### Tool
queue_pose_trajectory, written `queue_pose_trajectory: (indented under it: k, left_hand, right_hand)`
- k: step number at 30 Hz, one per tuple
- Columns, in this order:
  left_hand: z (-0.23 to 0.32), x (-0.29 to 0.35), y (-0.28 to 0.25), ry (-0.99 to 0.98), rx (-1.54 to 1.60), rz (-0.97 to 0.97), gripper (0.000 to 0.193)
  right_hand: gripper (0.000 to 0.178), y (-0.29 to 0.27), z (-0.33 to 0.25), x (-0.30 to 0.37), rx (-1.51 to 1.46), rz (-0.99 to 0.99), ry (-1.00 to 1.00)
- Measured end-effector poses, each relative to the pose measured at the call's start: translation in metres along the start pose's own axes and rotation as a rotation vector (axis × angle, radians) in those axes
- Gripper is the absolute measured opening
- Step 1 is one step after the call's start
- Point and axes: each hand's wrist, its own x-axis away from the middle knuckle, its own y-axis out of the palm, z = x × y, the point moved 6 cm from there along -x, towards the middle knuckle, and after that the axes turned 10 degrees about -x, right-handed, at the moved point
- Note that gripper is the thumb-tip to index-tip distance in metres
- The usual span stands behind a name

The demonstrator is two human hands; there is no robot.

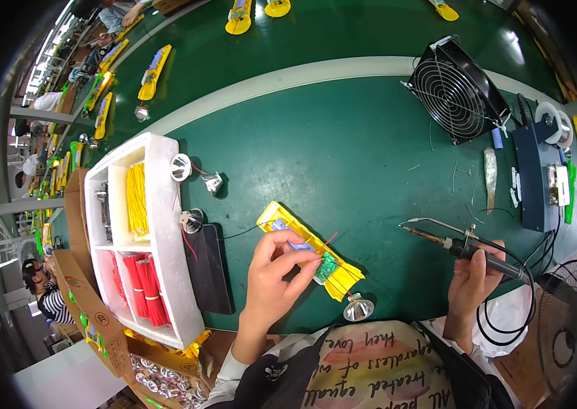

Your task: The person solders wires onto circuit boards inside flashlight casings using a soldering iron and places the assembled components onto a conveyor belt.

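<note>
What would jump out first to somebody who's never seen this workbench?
Probably the white foam tray at the left, with its vivid yellow wires and red wires. Next, the soldering iron in the right hand, right of centre, and the yellow casing near the left hand. The black fan stands out at the upper right.
</note>
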Motion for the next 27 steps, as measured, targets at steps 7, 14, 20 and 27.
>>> queue_pose_trajectory:
  k: [7,14,20,27]
  left_hand:
    - [0.001,-0.002,-0.007,-0.001,0.029,0.043,0.011]
    - [0.003,-0.005,-0.009,0.005,-0.001,0.020,0.012]
    - [0.002,-0.005,-0.009,-0.001,0.005,-0.007,0.014]
    - [0.004,-0.005,-0.008,0.058,-0.053,-0.081,0.013]
  right_hand:
    - [0.015,0.003,0.006,-0.002,-0.059,0.018,0.037]
    - [0.019,0.013,0.008,0.002,-0.029,-0.087,0.059]
    - [0.018,0.016,0.007,0.003,-0.019,-0.151,-0.018]
    - [0.025,0.011,0.009,0.003,-0.091,-0.119,-0.020]
